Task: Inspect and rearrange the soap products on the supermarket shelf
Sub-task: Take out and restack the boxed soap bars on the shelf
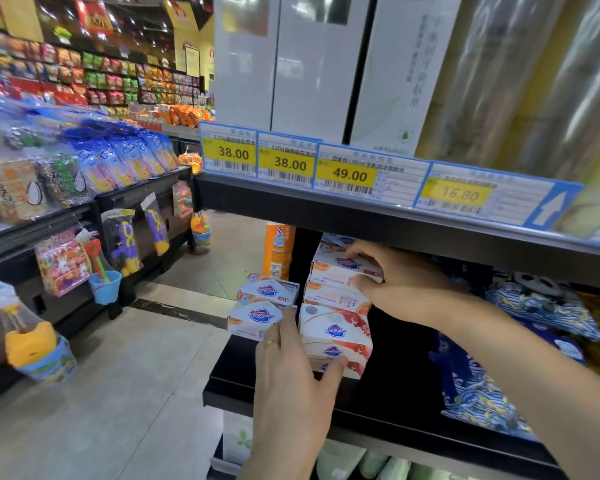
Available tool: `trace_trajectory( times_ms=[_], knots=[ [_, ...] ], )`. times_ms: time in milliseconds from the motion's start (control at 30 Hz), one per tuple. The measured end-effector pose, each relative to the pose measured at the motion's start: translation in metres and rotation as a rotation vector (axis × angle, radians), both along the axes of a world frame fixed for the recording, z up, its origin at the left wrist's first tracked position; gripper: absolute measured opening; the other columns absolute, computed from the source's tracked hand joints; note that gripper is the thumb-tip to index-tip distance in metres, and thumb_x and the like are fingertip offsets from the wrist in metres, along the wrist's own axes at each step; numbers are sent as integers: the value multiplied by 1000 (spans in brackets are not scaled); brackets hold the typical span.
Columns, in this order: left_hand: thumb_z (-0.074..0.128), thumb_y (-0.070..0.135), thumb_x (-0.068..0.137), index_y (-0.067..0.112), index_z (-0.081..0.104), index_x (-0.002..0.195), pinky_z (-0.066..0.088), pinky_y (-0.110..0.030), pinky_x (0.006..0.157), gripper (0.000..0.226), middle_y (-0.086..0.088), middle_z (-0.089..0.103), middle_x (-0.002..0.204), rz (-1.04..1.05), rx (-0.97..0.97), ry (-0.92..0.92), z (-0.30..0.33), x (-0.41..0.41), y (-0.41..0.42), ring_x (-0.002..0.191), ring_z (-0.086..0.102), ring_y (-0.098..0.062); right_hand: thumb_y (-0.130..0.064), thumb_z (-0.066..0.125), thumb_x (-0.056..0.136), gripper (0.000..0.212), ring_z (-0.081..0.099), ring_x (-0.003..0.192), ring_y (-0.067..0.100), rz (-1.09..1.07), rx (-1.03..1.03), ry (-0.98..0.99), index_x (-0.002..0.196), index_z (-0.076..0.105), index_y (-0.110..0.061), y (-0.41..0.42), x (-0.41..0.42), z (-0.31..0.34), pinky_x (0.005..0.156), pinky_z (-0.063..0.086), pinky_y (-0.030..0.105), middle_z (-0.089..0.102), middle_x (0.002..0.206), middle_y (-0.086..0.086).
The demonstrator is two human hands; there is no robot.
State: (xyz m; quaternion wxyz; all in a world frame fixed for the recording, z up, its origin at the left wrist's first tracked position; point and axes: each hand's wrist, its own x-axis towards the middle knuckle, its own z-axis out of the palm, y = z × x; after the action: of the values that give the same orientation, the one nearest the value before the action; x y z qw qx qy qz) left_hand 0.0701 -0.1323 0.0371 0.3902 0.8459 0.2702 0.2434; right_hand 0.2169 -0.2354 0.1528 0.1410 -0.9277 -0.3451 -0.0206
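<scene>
We are mid-rearranging: our right hand (400, 289) has its fingers (355, 252) and thumb clamped on the top box (343, 270) of the soap stack, while our left hand (293, 372) grips the big pack (335, 336) below, fingers curled round its left side, thumb at its front corner. Next we likely lift or square the top box. The upper shelf (378, 211) hangs just above the right fingers, so headroom is tight. Two small boxes (265, 308) sit just left; the shelf lip (234, 379) lies near the left thumb.
</scene>
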Motion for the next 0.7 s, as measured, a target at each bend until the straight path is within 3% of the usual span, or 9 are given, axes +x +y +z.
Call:
trace_trajectory(
  times_ms=[133,300,533,700],
  knots=[
    [71,60,84,32,19,158,39,-35,113,95,8,28,161,18,40,-36,6,-15,22,147,22,-12,-44,55,97,36,57,115,14,-15,-5,-8,130,43,-54,2,2,-2,86,44,27,57,135,-17],
    [72,43,89,32,29,155,42,-35,108,80,5,34,156,76,180,5,3,-24,69,139,30,-16,-44,55,97,35,56,117,16,-48,-1,20,129,44,-54,5,7,-1,88,45,30,55,137,-15],
    [74,55,84,45,23,156,29,-39,121,89,11,14,167,-157,208,177,-11,-12,109,152,14,-18,-42,58,95,33,58,110,12,-63,39,56,124,47,-54,10,11,-4,83,45,28,57,132,-18],
    [79,45,84,45,36,152,35,-37,118,80,11,20,165,-226,164,122,-20,-1,125,147,26,-17,-40,60,93,35,58,116,12,-50,81,55,123,49,-54,8,6,-3,98,49,33,58,133,-20]
  ],
)
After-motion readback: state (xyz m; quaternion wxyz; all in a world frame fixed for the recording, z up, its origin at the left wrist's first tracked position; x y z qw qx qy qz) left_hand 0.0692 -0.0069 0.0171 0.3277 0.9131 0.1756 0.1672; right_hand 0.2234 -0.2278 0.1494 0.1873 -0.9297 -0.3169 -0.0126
